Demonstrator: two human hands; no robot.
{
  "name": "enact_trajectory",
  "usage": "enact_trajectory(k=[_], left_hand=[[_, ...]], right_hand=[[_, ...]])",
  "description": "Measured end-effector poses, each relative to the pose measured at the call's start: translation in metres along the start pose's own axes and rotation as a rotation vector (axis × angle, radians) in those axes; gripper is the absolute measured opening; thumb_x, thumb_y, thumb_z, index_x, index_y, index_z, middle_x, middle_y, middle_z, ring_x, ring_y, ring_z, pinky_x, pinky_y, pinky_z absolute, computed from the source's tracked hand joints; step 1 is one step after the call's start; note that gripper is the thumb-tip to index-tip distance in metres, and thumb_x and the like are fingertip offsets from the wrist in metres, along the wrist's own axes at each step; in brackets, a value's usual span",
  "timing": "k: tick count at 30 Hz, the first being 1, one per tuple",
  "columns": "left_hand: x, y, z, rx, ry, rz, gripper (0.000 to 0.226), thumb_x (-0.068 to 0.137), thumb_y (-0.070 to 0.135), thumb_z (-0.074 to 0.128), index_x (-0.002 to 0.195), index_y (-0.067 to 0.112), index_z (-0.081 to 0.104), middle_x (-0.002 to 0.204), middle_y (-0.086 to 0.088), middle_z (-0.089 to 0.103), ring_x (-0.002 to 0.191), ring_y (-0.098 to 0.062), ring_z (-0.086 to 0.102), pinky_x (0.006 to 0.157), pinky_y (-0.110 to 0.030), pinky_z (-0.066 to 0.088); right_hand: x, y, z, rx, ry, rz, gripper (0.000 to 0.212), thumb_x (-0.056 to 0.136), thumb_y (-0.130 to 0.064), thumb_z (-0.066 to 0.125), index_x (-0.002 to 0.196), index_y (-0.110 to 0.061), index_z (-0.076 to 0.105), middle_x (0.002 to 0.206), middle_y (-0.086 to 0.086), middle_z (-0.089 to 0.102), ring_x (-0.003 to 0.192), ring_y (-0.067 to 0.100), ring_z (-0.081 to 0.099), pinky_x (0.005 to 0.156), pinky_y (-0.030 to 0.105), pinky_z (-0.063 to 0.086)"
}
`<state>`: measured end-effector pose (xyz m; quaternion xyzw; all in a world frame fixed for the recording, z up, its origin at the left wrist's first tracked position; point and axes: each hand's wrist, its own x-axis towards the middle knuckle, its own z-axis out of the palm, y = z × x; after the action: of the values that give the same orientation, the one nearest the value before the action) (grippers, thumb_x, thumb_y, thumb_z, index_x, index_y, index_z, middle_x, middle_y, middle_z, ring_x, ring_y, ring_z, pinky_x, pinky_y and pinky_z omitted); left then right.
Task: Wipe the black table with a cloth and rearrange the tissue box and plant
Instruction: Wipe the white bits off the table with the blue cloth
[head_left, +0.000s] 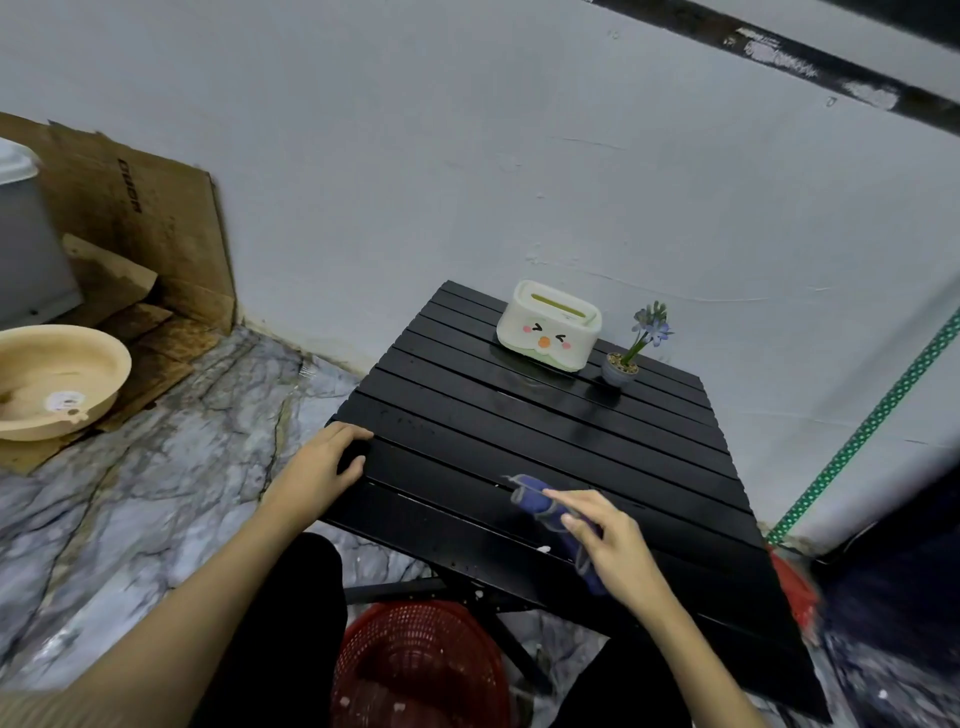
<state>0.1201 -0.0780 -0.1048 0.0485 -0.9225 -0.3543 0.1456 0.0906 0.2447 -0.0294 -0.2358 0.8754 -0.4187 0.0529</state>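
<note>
A black slatted table stands against the white wall. At its far edge sit a white tissue box with a cartoon face and, just to its right, a small grey pot with a purple-flowered plant. My left hand grips the table's left edge. My right hand presses a folded blue cloth onto the near slats, index finger stretched out over it; part of the cloth is hidden under the hand.
A red mesh basket sits on the floor under the table's near edge. To the left are a beige basin and brown cardboard. The floor is grey marble. Something red lies at the table's right.
</note>
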Motion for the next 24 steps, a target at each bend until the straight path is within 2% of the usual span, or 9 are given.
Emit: enact_trajectory(k=[3,4,8,13,15,17,20,22,24], left_hand=[[0.001,0.0,0.0,-0.001,-0.002,0.004,0.027,0.085,0.009,0.054,0.113,0.011,0.055,0.118,-0.009,0.057,0.11,-0.024,0.054,0.093,-0.032,0.04],[0.001,0.0,0.0,-0.001,-0.005,0.002,0.027,0.085,0.009,0.054,0.113,0.01,0.055,0.118,-0.009,0.057,0.11,-0.024,0.054,0.093,-0.032,0.04],[0.001,0.0,0.001,-0.006,-0.007,-0.006,0.028,0.085,0.009,0.054,0.113,0.011,0.055,0.118,-0.008,0.057,0.109,-0.024,0.054,0.093,-0.032,0.041],[0.002,-0.004,0.002,0.0,-0.003,-0.009,0.028,0.084,0.008,0.056,0.111,0.012,0.056,0.117,-0.008,0.058,0.108,-0.024,0.056,0.094,-0.033,0.042],[0.002,-0.004,0.002,0.003,-0.007,-0.005,0.027,0.084,0.009,0.056,0.111,0.012,0.056,0.116,-0.008,0.058,0.108,-0.024,0.056,0.094,-0.035,0.042],[0.002,-0.004,0.002,0.004,-0.008,-0.001,0.027,0.084,0.009,0.056,0.111,0.012,0.056,0.116,-0.007,0.058,0.108,-0.023,0.056,0.094,-0.035,0.042],[0.002,-0.003,0.001,0.004,-0.01,-0.002,0.027,0.084,0.009,0.056,0.111,0.012,0.056,0.116,-0.008,0.058,0.108,-0.024,0.056,0.094,-0.035,0.042],[0.001,-0.003,0.001,0.006,-0.009,-0.004,0.027,0.084,0.009,0.056,0.111,0.012,0.056,0.116,-0.008,0.058,0.107,-0.024,0.056,0.093,-0.035,0.042],[0.002,-0.003,0.001,0.009,-0.011,-0.005,0.027,0.084,0.009,0.056,0.111,0.012,0.056,0.116,-0.008,0.058,0.108,-0.024,0.056,0.093,-0.035,0.043]], right_hand=[[-0.001,0.017,0.005,-0.134,0.039,0.049,0.032,0.086,0.004,0.054,0.108,-0.017,0.065,0.101,-0.003,0.059,0.1,0.01,0.057,0.081,-0.003,0.034],[-0.004,0.022,0.012,-0.183,0.021,0.034,0.032,0.085,0.003,0.054,0.109,-0.015,0.065,0.101,-0.007,0.058,0.101,0.013,0.056,0.082,-0.003,0.033],[-0.012,0.016,0.034,-0.18,-0.089,-0.026,0.037,0.087,-0.001,0.052,0.113,-0.026,0.062,0.105,-0.025,0.05,0.108,-0.003,0.045,0.09,0.003,0.033],[-0.024,-0.008,0.029,0.039,-0.352,0.003,0.043,0.089,-0.004,0.052,0.103,-0.044,0.062,0.105,-0.02,0.059,0.106,-0.003,0.052,0.088,0.007,0.038],[-0.023,-0.011,0.018,0.09,-0.298,-0.011,0.044,0.087,-0.007,0.053,0.101,-0.047,0.063,0.103,-0.023,0.063,0.105,-0.004,0.055,0.088,0.005,0.037],[-0.018,-0.006,0.001,0.071,-0.15,-0.033,0.046,0.083,-0.01,0.053,0.099,-0.052,0.061,0.103,-0.035,0.06,0.101,-0.009,0.055,0.088,0.002,0.035],[-0.011,0.013,-0.026,-0.031,0.076,-0.007,0.06,0.084,0.002,0.056,0.089,-0.057,0.062,0.098,-0.043,0.059,0.095,-0.013,0.056,0.082,-0.002,0.035],[-0.011,0.023,-0.036,-0.095,0.16,0.062,0.048,0.083,0.005,0.056,0.094,-0.04,0.066,0.091,-0.038,0.063,0.093,-0.002,0.059,0.078,-0.004,0.035],[-0.012,0.031,-0.029,-0.169,0.185,0.109,0.029,0.083,0.006,0.057,0.1,-0.014,0.069,0.087,-0.023,0.065,0.096,0.016,0.061,0.077,-0.006,0.034]])
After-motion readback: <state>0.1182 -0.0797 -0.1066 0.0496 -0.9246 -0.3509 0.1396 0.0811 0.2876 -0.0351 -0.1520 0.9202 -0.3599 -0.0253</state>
